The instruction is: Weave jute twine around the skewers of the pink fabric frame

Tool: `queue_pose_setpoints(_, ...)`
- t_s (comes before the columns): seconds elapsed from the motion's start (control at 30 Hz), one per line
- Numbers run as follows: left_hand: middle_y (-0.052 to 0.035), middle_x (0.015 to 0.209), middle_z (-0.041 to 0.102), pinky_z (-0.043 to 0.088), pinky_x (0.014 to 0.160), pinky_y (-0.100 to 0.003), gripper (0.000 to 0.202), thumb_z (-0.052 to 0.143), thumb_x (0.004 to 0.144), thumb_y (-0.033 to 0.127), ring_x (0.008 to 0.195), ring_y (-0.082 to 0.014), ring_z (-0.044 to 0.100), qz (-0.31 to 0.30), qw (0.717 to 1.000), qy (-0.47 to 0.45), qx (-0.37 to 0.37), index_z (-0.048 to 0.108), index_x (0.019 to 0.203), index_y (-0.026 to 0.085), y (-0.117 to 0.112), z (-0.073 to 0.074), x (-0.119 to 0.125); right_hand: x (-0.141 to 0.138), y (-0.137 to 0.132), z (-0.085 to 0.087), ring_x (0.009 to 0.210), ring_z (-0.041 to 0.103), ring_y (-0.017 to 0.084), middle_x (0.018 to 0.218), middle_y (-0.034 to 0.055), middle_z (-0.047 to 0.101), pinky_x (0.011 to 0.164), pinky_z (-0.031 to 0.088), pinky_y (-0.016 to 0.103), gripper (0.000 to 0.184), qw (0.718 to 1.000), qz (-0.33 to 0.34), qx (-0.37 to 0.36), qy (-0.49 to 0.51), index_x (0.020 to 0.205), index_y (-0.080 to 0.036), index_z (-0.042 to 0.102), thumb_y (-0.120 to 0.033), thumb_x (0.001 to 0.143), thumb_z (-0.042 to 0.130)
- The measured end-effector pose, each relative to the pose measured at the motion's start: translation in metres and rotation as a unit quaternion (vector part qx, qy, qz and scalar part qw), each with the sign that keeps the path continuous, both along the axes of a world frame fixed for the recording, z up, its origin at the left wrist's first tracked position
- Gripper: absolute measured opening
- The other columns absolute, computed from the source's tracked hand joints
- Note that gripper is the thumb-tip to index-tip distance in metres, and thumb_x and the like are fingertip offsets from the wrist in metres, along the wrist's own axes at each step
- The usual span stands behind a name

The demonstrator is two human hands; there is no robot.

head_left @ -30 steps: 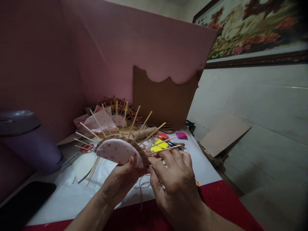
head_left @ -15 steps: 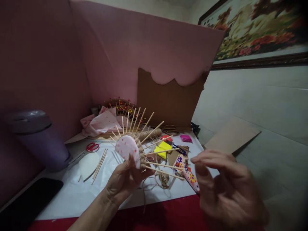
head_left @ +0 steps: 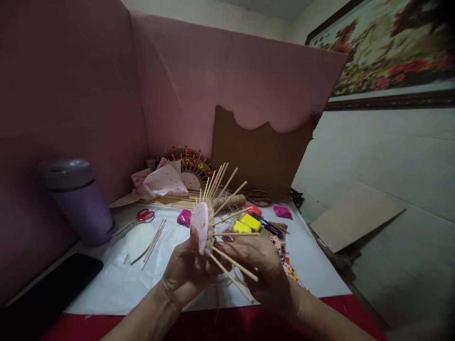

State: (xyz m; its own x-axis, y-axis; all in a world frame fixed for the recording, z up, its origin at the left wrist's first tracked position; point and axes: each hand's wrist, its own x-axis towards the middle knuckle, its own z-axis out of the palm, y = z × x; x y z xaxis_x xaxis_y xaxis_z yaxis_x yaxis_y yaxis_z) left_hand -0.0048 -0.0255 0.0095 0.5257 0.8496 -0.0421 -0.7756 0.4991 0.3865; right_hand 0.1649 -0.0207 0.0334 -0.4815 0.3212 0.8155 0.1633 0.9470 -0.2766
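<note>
My left hand (head_left: 186, 265) grips a half-round piece covered in pink spotted fabric (head_left: 200, 222), thumb on its face. Thin wooden sticks (head_left: 231, 196) fan out from its curved edge, and a band of twine (head_left: 210, 227) runs around their bases. My right hand (head_left: 261, 270) is at the lower sticks, its fingers bent in among them close to the twine band. Its fingertips are partly hidden behind the sticks, so what they pinch cannot be made out. A loose twine strand (head_left: 217, 303) hangs beneath the piece.
Red-handled scissors (head_left: 145, 215), a white cut-out (head_left: 140, 241), loose sticks (head_left: 154, 244) and a phone (head_left: 57, 289) lie left, beside a purple tumbler (head_left: 80, 203). Yellow packets (head_left: 249, 222), a blue cutter (head_left: 266, 225) and flowered fabric (head_left: 291, 272) lie right. A decorated fan (head_left: 190, 161) stands behind.
My right hand has moved left from the open space at the right to the lower sticks. The fabric-covered piece has turned more edge-on, and the view has shifted slightly.
</note>
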Motion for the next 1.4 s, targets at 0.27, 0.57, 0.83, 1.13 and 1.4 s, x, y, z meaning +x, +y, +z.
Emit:
queue_pose_setpoints(0.27, -0.0039, 0.065, 0.072, 0.048, 0.061, -0.025, 0.031, 0.08, 0.06, 0.039, 0.06, -0.0165, 0.065, -0.038, 0.999, -0.021, -0.002, 0.069, 0.069, 0.012, 0.0, -0.001, -0.002, -0.011, 0.004, 0.0, 0.065, 0.06, 0.017, 0.067, 0.0044, 0.063, 0.067, 0.05, 0.033, 0.041, 0.996, -0.002, 0.08, -0.036, 0.128, -0.02, 0.05, -0.015, 0.088, 0.042)
queue_pose_setpoints(0.57, 0.0016, 0.034, 0.049, 0.043, 0.052, -0.024, 0.044, 0.06, 0.077, 0.053, 0.035, -0.0105, 0.046, -0.038, 0.994, -0.057, 0.09, 0.063, 0.058, 0.013, -0.004, -0.003, 0.003, -0.013, 0.003, 0.003, 0.055, 0.05, 0.014, 0.064, 0.0007, 0.056, 0.059, 0.044, 0.029, 0.042, 0.999, 0.012, 0.047, 0.001, 0.126, -0.023, 0.051, -0.012, 0.086, 0.042)
queue_pose_setpoints(0.83, 0.0018, 0.04, 0.054, 0.044, 0.052, -0.024, 0.041, 0.057, 0.079, 0.052, 0.038, -0.0118, 0.05, -0.049, 0.991, -0.068, 0.106, 0.066, 0.064, 0.015, -0.005, -0.001, 0.0, -0.016, 0.0, 0.002, 0.058, 0.053, 0.016, 0.065, 0.002, 0.059, 0.066, 0.048, 0.034, 0.045, 0.997, 0.009, 0.077, 0.003, 0.125, -0.019, 0.05, -0.01, 0.081, 0.045)
queue_pose_setpoints(1.13, 0.0006, 0.038, 0.057, 0.049, 0.062, -0.022, 0.037, 0.061, 0.08, 0.045, 0.037, -0.009, 0.052, -0.055, 0.99, -0.087, 0.097, 0.07, 0.063, 0.013, -0.006, 0.0, 0.001, -0.019, -0.006, 0.008, 0.061, 0.055, 0.013, 0.069, 0.0016, 0.06, 0.059, 0.047, 0.028, 0.034, 0.995, -0.006, -0.053, 0.084, 0.115, -0.022, 0.058, -0.009, 0.086, 0.046)
queue_pose_setpoints(1.4, 0.0002, 0.054, 0.064, 0.049, 0.059, -0.023, 0.032, 0.065, 0.077, 0.043, 0.044, -0.01, 0.056, -0.046, 0.993, -0.092, 0.051, 0.064, 0.062, 0.015, -0.005, 0.001, -0.001, -0.015, -0.004, 0.007, 0.063, 0.053, 0.015, 0.072, 0.004, 0.058, 0.062, 0.047, 0.033, 0.037, 0.994, -0.049, 0.095, -0.009, 0.114, -0.021, 0.062, -0.013, 0.081, 0.048)
